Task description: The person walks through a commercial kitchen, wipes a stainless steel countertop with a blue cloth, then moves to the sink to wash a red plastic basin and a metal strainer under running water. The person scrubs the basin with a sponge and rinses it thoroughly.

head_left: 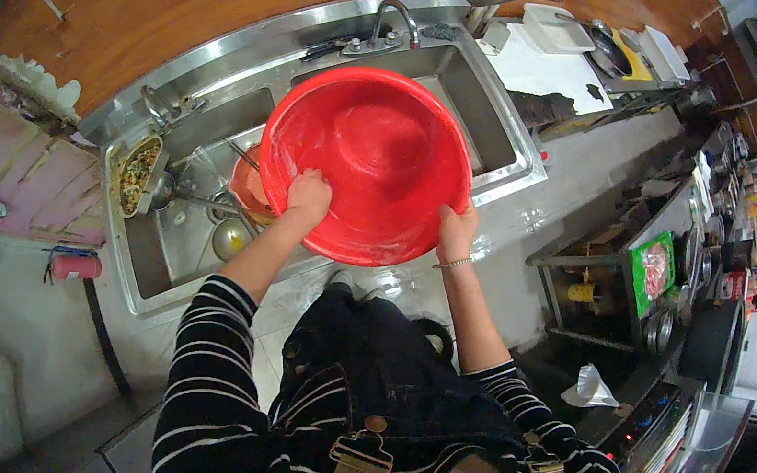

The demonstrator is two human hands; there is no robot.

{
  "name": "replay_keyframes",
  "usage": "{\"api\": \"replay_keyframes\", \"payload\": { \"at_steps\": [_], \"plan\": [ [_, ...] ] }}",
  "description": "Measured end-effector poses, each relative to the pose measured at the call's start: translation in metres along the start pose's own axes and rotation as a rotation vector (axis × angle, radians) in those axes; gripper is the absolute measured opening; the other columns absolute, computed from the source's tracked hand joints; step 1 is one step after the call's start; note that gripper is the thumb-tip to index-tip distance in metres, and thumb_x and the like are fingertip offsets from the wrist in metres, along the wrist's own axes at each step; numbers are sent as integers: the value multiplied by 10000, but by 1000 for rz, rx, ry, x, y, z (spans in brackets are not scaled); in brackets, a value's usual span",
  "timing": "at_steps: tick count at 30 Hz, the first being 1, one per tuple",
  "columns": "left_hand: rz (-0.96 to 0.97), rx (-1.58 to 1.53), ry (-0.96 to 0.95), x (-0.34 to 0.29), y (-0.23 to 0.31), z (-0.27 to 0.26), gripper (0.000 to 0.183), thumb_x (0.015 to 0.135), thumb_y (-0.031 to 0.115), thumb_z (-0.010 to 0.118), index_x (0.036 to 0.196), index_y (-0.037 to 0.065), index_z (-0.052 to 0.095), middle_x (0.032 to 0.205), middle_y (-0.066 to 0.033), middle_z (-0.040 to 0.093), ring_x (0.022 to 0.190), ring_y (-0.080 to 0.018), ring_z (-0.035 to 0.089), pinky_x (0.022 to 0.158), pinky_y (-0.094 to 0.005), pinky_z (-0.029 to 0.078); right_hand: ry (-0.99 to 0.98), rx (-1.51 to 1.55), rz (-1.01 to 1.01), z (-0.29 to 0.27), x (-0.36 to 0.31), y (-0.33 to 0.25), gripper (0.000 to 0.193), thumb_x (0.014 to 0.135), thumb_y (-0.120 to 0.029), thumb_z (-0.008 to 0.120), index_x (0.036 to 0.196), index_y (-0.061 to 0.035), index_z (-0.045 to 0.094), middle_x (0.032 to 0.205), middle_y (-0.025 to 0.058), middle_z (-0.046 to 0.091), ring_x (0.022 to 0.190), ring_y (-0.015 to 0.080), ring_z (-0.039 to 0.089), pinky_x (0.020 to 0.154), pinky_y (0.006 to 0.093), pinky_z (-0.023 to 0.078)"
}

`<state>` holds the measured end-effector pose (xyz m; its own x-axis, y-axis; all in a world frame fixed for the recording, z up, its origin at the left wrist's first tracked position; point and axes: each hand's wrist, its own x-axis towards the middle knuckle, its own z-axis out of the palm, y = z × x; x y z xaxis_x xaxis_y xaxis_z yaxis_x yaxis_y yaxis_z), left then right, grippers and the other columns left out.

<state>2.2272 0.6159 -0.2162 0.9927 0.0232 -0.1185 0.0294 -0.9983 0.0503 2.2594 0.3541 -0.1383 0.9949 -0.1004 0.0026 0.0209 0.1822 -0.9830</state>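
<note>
A large round red plastic basin [375,140] is tilted over the sink, its inside facing me and wet with whitish streaks. My right hand [457,230] grips its lower right rim, thumb on the inner side. Reaching over the left rim, my left hand [308,198] is closed against the inner wall; whatever is in its fist is hidden. Behind the basin's left edge, a smaller reddish bowl [249,189] is partly covered. Ladles [229,238] and other metal utensils lie beside it in the left sink compartment [145,260].
A long tray of mixed food scraps [138,178] sits at the sink's left end. Behind the basin rises a curved faucet [395,10]. A white counter [548,67] with trays and a pan [609,49] is at right. A fire extinguisher [75,266] stands far left.
</note>
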Motion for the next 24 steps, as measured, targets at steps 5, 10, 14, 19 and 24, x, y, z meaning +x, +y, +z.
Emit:
{"api": "replay_keyframes", "payload": {
  "at_steps": [5, 10, 14, 19, 24],
  "plan": [
    [70, -128, -427, 36, 96, 39, 250, 799, 160, 465, 847, 43, 681, 979, -188, 646, 915, -318, 635, 701, -429, 527, -7, -55, 121, 11, 2, -13, 299, 706, 108, 487, 969, 19, 597, 913, 53, 630, 815, 130, 580, 749, 266, 469],
    [269, -483, -363, 62, 127, 46, 231, 747, 120, 524, 879, -26, 644, 871, -246, 633, 751, -339, 644, 628, -473, 494, -80, -116, 78, 0, 0, -14, 348, 694, 112, 469, 1016, 31, 575, 953, 74, 632, 846, 155, 596, 773, 278, 473],
    [-85, 53, -311, 56, 27, 54, 264, 841, 192, 488, 1018, 133, 675, 1047, -92, 653, 968, -233, 629, 776, -407, 511, -72, -213, 35, -4, -4, -9, 317, 698, 109, 484, 984, 31, 597, 902, 55, 638, 817, 134, 582, 748, 267, 466],
    [24, 77, -379, 99, 34, 81, 252, 801, 207, 554, 1004, 125, 679, 1053, -71, 654, 929, -242, 639, 731, -419, 518, -128, -258, 64, -12, -10, -9, 309, 697, 105, 489, 977, 40, 602, 892, 50, 639, 819, 124, 575, 748, 261, 460],
    [-255, -1125, 59, 102, 129, 81, 175, 777, 206, 545, 847, 133, 688, 825, -119, 671, 736, -241, 641, 603, -416, 499, -96, -167, 64, -15, -4, -14, 287, 684, 79, 486, 945, 40, 600, 891, 51, 631, 795, 133, 580, 715, 260, 466]
  ]
}}
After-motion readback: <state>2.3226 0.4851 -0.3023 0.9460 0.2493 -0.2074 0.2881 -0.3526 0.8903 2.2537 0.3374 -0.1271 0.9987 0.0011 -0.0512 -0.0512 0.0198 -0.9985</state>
